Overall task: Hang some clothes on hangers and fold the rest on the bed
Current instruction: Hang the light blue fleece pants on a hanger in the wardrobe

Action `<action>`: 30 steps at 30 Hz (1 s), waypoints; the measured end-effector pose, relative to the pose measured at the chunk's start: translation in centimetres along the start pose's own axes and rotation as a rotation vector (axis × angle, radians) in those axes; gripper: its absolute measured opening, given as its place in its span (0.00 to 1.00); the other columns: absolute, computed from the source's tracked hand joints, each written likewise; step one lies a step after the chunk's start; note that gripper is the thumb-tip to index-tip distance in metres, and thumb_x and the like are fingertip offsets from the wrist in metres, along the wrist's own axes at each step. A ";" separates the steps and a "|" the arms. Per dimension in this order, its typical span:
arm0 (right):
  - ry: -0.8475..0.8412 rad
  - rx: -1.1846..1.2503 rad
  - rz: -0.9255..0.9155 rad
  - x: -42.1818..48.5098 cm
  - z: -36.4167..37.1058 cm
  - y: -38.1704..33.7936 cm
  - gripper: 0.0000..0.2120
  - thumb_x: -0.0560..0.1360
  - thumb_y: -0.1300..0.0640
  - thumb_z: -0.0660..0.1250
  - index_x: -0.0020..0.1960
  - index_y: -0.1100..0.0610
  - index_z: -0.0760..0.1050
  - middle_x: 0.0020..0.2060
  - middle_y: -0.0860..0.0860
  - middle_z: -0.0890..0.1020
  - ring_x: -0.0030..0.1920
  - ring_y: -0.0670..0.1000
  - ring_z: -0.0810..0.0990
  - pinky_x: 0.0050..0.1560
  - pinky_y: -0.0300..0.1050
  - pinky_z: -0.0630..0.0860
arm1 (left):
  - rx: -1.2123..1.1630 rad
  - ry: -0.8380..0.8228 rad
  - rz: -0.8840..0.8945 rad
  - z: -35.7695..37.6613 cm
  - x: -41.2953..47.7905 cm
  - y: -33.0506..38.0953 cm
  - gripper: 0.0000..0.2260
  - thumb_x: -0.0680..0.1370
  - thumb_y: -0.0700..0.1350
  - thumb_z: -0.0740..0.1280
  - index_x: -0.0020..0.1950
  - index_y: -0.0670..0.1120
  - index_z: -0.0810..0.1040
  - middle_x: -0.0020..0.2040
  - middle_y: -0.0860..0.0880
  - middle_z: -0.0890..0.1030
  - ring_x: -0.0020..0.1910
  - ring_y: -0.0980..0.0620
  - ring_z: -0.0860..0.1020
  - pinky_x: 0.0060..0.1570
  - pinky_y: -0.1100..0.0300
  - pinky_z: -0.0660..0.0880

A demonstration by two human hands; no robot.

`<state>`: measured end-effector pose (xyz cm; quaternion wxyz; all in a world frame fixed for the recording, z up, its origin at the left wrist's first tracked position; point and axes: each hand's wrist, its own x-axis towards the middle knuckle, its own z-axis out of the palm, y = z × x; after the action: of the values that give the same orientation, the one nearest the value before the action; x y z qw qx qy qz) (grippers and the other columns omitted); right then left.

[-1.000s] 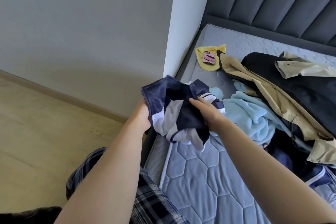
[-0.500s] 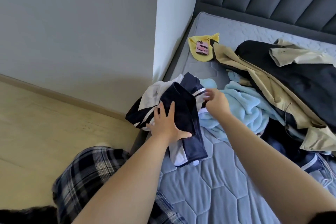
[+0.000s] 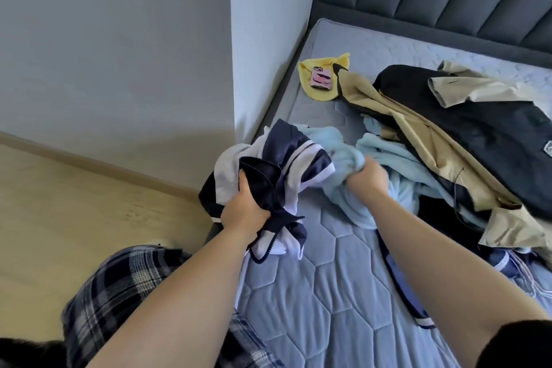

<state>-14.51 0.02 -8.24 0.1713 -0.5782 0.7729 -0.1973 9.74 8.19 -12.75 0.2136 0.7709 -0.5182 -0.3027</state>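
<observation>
Gripping navy-white garment (image 3: 270, 172) — left hand (image 3: 245, 212); right hand (image 3: 366, 179) clutches blue fleece (image 3: 385, 155)

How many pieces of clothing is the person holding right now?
2. The left hand grips a navy-and-white garment at the edge of the bed; the right hand grips a light blue fleece beside it.

Bare mattress (image 3: 328, 293) is lying open near me, giving me room to pass. A pile (image 3: 448, 143) of clothes is crowding the right side. The wall (image 3: 265, 69) is hemming in the left edge, and a phone (image 3: 321, 80) is sitting on a yellow cloth (image 3: 316, 95) farther up.
</observation>
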 end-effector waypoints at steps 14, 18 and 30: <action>0.156 1.376 0.208 1.3 -16.0 -13.4 0.16 0.72 0.50 0.71 0.58 0.53 0.76 0.47 0.49 0.82 0.45 0.48 0.80 0.38 0.40 0.74 | -0.588 -0.058 0.279 -6.1 3.5 16.2 0.36 0.68 0.39 0.68 0.75 0.54 0.61 0.65 0.49 0.74 0.58 0.47 0.75 0.53 0.56 0.71; 0.217 1.425 0.158 1.4 -19.5 -14.2 0.15 0.71 0.52 0.71 0.57 0.53 0.78 0.48 0.49 0.83 0.48 0.49 0.82 0.47 0.43 0.78 | -0.719 -0.445 0.425 -10.3 4.0 22.8 0.52 0.59 0.36 0.65 0.78 0.59 0.46 0.76 0.50 0.62 0.72 0.48 0.64 0.68 0.48 0.67; 0.357 1.081 -0.102 -1.0 -25.2 -21.2 0.07 0.72 0.64 0.58 0.40 0.53 0.71 0.33 0.49 0.76 0.35 0.50 0.74 0.34 0.41 0.71 | -0.485 -0.136 0.690 -18.7 1.7 26.4 0.45 0.63 0.50 0.80 0.74 0.54 0.60 0.66 0.53 0.72 0.65 0.52 0.72 0.62 0.53 0.73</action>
<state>-9.14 -1.69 24.22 0.2997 -0.4026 0.5500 -0.6675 5.37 -2.89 17.35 0.4428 0.4583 -0.6723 -0.3767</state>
